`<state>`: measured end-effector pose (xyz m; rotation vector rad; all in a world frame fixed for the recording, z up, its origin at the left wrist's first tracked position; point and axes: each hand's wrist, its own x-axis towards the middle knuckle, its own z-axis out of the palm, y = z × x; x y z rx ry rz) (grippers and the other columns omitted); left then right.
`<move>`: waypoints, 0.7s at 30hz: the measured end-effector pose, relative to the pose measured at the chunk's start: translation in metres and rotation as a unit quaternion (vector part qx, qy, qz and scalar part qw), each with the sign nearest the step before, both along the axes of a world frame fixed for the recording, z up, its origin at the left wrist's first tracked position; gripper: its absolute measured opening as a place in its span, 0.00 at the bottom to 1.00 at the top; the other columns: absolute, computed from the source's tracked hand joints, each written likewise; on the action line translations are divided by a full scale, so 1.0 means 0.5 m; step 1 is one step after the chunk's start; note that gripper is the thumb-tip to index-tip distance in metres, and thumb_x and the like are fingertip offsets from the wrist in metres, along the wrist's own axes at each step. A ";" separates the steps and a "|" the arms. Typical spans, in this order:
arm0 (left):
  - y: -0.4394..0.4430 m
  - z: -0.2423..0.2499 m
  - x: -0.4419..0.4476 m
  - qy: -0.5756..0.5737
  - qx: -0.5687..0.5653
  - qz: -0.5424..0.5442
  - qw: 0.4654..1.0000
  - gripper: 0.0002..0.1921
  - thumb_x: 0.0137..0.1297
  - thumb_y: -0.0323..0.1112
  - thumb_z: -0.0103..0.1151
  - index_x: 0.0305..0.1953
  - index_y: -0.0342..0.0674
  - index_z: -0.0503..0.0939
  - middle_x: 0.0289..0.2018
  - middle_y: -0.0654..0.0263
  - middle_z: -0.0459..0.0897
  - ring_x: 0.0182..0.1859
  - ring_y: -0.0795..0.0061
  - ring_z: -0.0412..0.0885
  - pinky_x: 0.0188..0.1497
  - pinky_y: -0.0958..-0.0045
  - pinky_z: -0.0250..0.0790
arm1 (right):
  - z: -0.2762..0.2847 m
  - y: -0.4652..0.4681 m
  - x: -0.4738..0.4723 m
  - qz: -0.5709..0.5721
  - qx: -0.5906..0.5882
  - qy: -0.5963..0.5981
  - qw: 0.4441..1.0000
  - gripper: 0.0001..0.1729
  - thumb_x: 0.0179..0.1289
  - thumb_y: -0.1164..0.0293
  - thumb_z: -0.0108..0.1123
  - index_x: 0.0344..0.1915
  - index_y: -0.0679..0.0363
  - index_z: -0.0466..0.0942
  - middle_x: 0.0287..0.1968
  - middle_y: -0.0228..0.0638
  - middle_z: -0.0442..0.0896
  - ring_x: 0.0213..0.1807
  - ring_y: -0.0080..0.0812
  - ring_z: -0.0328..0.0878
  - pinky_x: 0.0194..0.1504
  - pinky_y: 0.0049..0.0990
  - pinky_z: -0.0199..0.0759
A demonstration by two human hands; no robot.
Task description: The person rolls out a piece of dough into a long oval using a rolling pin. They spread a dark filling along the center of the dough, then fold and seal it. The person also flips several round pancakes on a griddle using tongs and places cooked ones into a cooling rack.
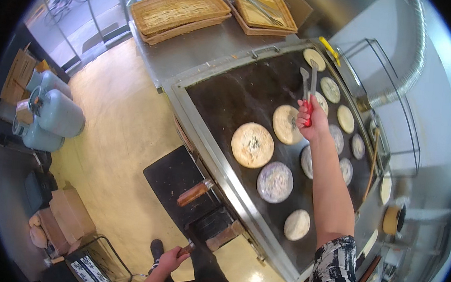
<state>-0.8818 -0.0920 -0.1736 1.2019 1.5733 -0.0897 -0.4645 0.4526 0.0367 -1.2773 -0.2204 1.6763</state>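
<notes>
My right hand point(313, 122) grips metal tongs point(314, 82) by their red handles, over the far right of a large flat griddle point(229, 93). The tong tips are slightly apart, close to a pale round flatbread point(313, 59); contact is unclear. Near my wrist lies a browned flatbread point(284, 123), with another browned one point(252, 145) beside it. A purplish flatbread point(275, 182) and a pale one point(297, 225) lie closer to me. Low in the view, my left hand point(170, 260) holds a wooden-handled tool point(186, 251), its blade dark and partly hard to make out.
Wicker baskets point(180, 12) stand on the steel counter beyond the griddle; tongs point(259, 8) lie in another basket point(286, 22). A wooden handle point(193, 194) juts from the griddle's front. Gas cylinders point(59, 108) and a cardboard box point(70, 214) are at left. A wire rack point(397, 79) edges the right.
</notes>
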 end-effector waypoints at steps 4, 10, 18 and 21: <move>0.005 0.014 0.002 -0.002 -0.005 0.011 1.000 0.29 0.72 0.68 0.63 0.47 0.45 0.83 0.38 0.52 0.90 0.44 0.43 0.89 0.47 0.49 0.79 | -0.054 0.144 0.049 -0.014 0.006 -0.026 1.000 0.29 0.85 0.43 0.52 0.45 0.59 0.80 0.24 0.18 0.74 0.17 0.14 0.63 0.20 0.19 0.56; 0.013 0.029 0.000 -0.015 -0.024 0.029 0.999 0.28 0.71 0.65 0.66 0.47 0.43 0.82 0.38 0.51 0.88 0.43 0.44 0.88 0.45 0.49 0.78 | -0.081 0.262 0.085 -0.043 0.052 -0.088 0.994 0.25 0.87 0.46 0.51 0.43 0.56 0.78 0.24 0.19 0.73 0.18 0.14 0.62 0.21 0.19 0.54; -0.022 -0.011 0.002 -0.048 -0.010 0.047 0.998 0.27 0.72 0.66 0.66 0.50 0.46 0.83 0.41 0.54 0.89 0.47 0.46 0.88 0.48 0.53 0.79 | -0.017 0.094 0.102 0.013 0.192 -0.187 0.963 0.29 0.82 0.45 0.60 0.62 0.58 0.81 0.25 0.16 0.67 0.19 0.12 0.52 0.20 0.19 0.47; -0.054 -0.034 -0.009 -0.086 0.028 0.057 0.994 0.29 0.73 0.69 0.62 0.53 0.47 0.83 0.43 0.56 0.90 0.48 0.47 0.88 0.49 0.53 0.79 | 0.039 -0.078 0.053 -0.010 0.191 -0.199 0.961 0.26 0.85 0.47 0.56 0.68 0.53 0.79 0.24 0.13 0.67 0.16 0.11 0.51 0.16 0.17 0.42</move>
